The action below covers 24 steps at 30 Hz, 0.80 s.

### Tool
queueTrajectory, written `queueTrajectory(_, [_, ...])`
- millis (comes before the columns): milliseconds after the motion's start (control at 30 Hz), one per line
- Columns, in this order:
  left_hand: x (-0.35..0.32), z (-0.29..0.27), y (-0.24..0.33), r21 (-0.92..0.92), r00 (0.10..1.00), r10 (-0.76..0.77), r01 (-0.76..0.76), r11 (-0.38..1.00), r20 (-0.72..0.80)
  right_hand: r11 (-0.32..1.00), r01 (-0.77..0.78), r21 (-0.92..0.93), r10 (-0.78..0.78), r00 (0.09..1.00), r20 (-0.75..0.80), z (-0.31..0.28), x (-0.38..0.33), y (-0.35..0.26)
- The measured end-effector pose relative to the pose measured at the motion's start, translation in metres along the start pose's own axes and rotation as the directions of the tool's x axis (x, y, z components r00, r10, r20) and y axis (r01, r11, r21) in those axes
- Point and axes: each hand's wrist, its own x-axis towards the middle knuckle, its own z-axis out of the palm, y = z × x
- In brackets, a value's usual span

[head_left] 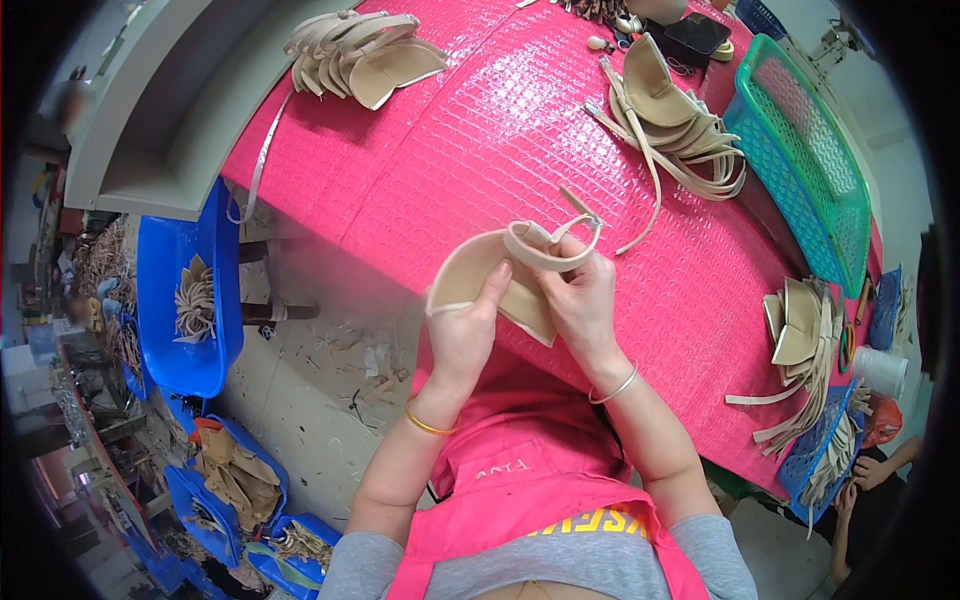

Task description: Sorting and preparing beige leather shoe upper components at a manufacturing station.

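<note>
A beige shoe upper (470, 270), curved and cup-like with a narrow strap, is held up in front of my apron at the near edge of the pink table. My left hand (466, 335) grips its left part, thumb pressed on the inner face. On the other side, my right hand (582, 300) pinches it close to where the strap (550, 262) loops. The strap curls over the right fingers, and a loose end sticks up above them. Some of my fingers are hidden behind the piece.
Stacked beige uppers (375, 70) lie far left on the pink table (400, 200). More bundles lie far right (680, 130) and near right (800, 330). A green basket (800, 150) borders the right side. Left are a grey shelf (150, 110) and blue bins (190, 350). Another person's hands (868, 475) show lower right.
</note>
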Motion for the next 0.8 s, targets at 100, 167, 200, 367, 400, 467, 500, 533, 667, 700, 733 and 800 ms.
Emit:
queueTrajectory(100, [-0.002,-0.004,-0.003,0.095,0.992,0.06,-0.07,0.993,0.108,0.932,0.072,0.354,-0.083,0.996,0.016,0.0,0.006,0.001])
queueTrajectory(167, [-0.003,-0.004,0.005,0.061,0.992,0.041,-0.049,0.997,0.122,0.945,0.093,0.313,-0.116,0.992,0.054,-0.004,0.009,-0.004])
queueTrajectory(200, [-0.002,-0.004,0.008,0.03,0.991,0.026,-0.03,0.999,0.133,0.945,0.094,0.312,-0.115,0.992,0.051,-0.005,0.01,-0.004])
queueTrajectory(367, [0.001,0.0,0.004,0.063,0.998,0.024,-0.028,0.998,0.062,0.956,-0.103,0.273,0.073,0.99,0.119,-0.005,0.01,-0.011])
queueTrajectory(400, [0.002,0.003,0.002,0.08,0.998,0.065,-0.066,0.995,0.016,0.957,-0.103,0.272,0.073,0.99,0.12,-0.004,0.008,-0.008])
queueTrajectory(467, [0.009,0.006,-0.005,0.063,0.996,0.087,-0.085,0.994,-0.034,0.79,-0.198,0.58,0.061,0.967,0.247,0.002,0.004,0.006])
queueTrajectory(500, [0.011,0.009,-0.008,0.046,0.991,0.108,-0.104,0.993,-0.08,0.792,-0.198,0.578,0.063,0.967,0.245,0.008,0.003,0.014])
queueTrajectory(533, [0.01,0.013,-0.01,0.044,0.991,0.107,-0.104,0.994,-0.082,0.795,-0.067,0.603,0.004,0.994,0.105,0.015,0.001,0.019])
queueTrajectory(667, [0.012,0.014,-0.01,0.003,0.974,0.171,-0.173,0.985,-0.145,0.69,-0.237,0.684,0.068,0.962,0.265,0.002,-0.002,0.001])
queueTrajectory(700, [0.014,0.014,-0.01,-0.028,0.983,0.123,-0.128,0.991,-0.139,0.69,-0.236,0.684,0.069,0.963,0.262,0.003,-0.003,0.003])
queueTrajectory(733, [0.014,0.015,-0.01,-0.029,0.983,0.123,-0.128,0.991,-0.136,0.712,-0.211,0.67,0.037,0.964,0.265,0.005,-0.005,0.006])
queueTrajectory(800, [0.013,0.015,-0.01,0.025,0.984,0.143,-0.141,0.99,-0.104,0.732,-0.186,0.656,0.003,0.963,0.271,0.006,-0.005,0.011])
